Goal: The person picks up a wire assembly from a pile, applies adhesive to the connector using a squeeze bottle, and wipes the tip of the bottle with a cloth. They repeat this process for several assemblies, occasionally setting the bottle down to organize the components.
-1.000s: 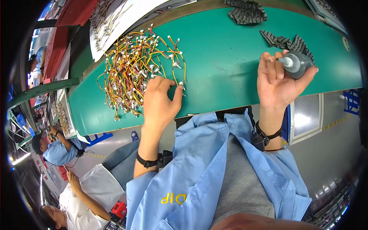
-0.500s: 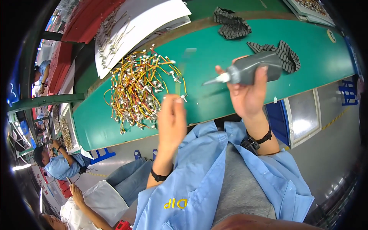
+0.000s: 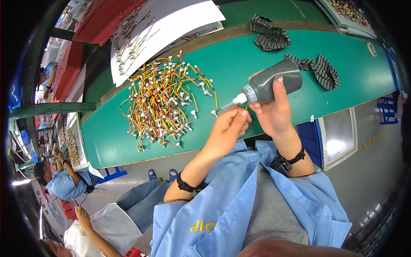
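Observation:
My right hand [image 3: 274,113] is wrapped round a dark grey squeeze bottle [image 3: 276,81], tilted with its thin nozzle pointing down and left. The nozzle runs down just over my left hand [image 3: 229,130], whose thumb and fingers are pinched together. A bit of yellow wire lead [image 3: 247,105] shows by these fingers; whatever is on its end is hidden. Just left of the fingertips, a small metal part [image 3: 215,112] on a yellow wire lies on the green table [image 3: 239,47]. Farther left spreads a heap of red and yellow wire leads [image 3: 158,103] with white connectors and metal parts.
Two striped dark cloth sleeves [image 3: 269,36] lie beyond the bottle. A white sheet [image 3: 171,25] holding more parts rests at the far left, and a tray of parts [image 3: 349,13] stands at the far right. Other people [image 3: 68,184] are at the left, one wearing white.
My left hand has moved right from beside the heap to beneath the nozzle. The bottle has tipped further, nozzle downward. The blurred thing above my left hand is no longer seen there.

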Demonstrator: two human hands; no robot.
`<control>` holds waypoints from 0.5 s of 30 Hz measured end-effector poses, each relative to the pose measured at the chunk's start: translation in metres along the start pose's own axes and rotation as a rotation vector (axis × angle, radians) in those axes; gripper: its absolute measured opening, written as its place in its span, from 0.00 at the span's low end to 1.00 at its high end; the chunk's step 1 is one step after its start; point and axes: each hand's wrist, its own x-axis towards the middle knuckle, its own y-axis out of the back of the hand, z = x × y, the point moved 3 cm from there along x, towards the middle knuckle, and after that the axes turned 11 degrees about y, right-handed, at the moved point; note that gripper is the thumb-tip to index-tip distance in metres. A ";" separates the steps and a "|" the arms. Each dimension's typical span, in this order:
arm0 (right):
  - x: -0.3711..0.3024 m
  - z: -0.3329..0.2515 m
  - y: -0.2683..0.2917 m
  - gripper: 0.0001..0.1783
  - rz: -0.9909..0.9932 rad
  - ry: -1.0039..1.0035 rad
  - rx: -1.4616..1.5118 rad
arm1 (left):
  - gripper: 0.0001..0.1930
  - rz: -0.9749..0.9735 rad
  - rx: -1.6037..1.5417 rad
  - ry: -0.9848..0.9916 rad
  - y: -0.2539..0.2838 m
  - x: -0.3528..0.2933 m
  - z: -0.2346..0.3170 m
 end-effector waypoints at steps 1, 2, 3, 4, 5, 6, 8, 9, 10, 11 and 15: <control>0.003 0.000 0.001 0.26 0.014 0.003 -0.011 | 0.07 0.017 0.077 -0.074 -0.002 0.002 0.001; 0.007 -0.003 0.000 0.26 0.034 0.032 -0.002 | 0.06 0.027 0.151 -0.141 -0.008 0.003 0.002; 0.012 -0.006 -0.001 0.25 0.054 0.062 0.006 | 0.07 0.036 0.223 -0.209 -0.013 0.004 0.003; 0.015 -0.009 -0.003 0.25 0.078 0.092 0.012 | 0.07 0.014 0.213 -0.189 -0.016 0.005 0.001; 0.014 -0.012 -0.004 0.25 0.113 0.094 -0.008 | 0.08 0.046 0.217 -0.232 -0.014 0.004 0.001; 0.016 -0.015 -0.011 0.24 0.094 0.115 -0.016 | 0.10 0.079 0.222 -0.275 -0.012 0.003 0.002; 0.022 -0.023 -0.024 0.22 0.020 0.162 -0.026 | 0.12 0.099 0.220 -0.322 -0.013 0.004 0.004; 0.025 -0.025 -0.026 0.22 0.031 0.165 -0.035 | 0.13 0.098 0.214 -0.315 -0.014 0.006 0.007; 0.028 -0.026 -0.028 0.21 0.016 0.139 -0.114 | 0.14 0.099 0.208 -0.309 -0.015 0.007 0.009; 0.031 -0.027 -0.030 0.21 -0.001 0.111 -0.191 | 0.15 0.102 0.202 -0.304 -0.015 0.009 0.010; 0.045 -0.013 -0.028 0.19 -0.057 -0.077 -0.226 | 0.14 0.061 0.097 -0.253 -0.015 0.019 0.013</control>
